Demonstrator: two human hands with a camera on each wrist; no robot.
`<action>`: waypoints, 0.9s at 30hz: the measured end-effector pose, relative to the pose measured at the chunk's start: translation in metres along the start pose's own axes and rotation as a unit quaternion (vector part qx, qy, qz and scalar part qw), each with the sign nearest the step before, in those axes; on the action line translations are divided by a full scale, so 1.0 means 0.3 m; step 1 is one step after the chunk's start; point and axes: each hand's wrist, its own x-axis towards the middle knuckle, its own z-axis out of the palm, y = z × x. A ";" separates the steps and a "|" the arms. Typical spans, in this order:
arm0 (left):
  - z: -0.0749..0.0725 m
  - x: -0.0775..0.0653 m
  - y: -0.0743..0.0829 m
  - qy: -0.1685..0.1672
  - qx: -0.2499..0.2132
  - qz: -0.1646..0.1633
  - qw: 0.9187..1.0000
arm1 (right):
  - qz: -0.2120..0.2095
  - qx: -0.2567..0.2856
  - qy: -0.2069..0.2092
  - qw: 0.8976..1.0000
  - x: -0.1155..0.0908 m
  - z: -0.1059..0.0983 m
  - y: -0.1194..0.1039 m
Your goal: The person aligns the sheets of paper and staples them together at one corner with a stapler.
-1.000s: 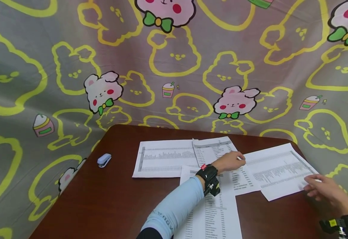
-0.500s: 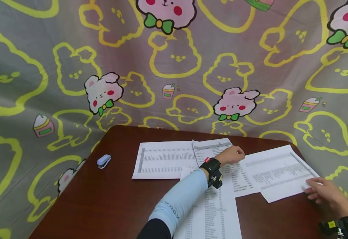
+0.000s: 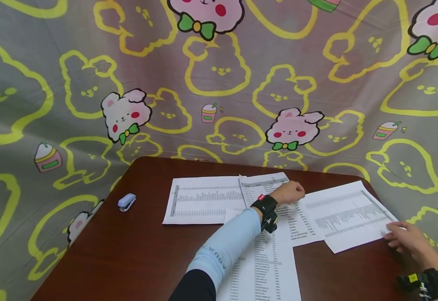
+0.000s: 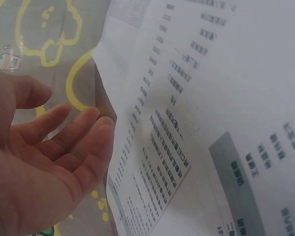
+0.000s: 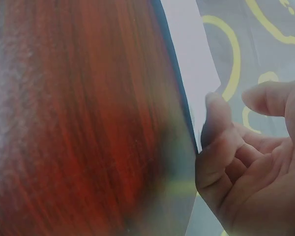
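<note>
Printed paper sheets lie spread on the brown table. My left hand (image 3: 288, 192) reaches over the middle sheet (image 3: 262, 182), its little-finger side down by the paper. In the left wrist view its fingers (image 4: 91, 142) are loosely bent, the thumb stands apart, and nothing is between them. My right hand (image 3: 411, 242) is at the corner of the right-hand sheet (image 3: 348, 213). In the right wrist view a fingertip touches that sheet's edge (image 5: 194, 59), with the thumb well apart from it. My left forearm partly covers the long front sheet (image 3: 267, 267).
A small pale stapler (image 3: 126, 202) lies on the left of the table (image 3: 128, 251). Another printed sheet (image 3: 203, 200) lies flat at the back, beside the middle one. A patterned cloth (image 3: 234, 92) hangs behind the table.
My left hand has drawn slightly back and its fingers have bent more. My right hand stays by the sheet's corner. The sheets have not visibly moved on the table.
</note>
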 end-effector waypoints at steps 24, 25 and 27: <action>0.015 0.084 -0.020 0.057 0.070 -0.043 0.995 | 0.053 0.024 0.107 0.993 0.035 0.053 -0.020; 0.021 0.088 -0.015 0.056 0.081 -0.040 0.994 | 0.053 0.025 0.109 0.992 0.033 0.052 -0.019; 0.035 0.091 -0.002 0.053 0.118 -0.031 0.991 | 0.056 0.026 0.113 0.992 0.026 0.049 -0.015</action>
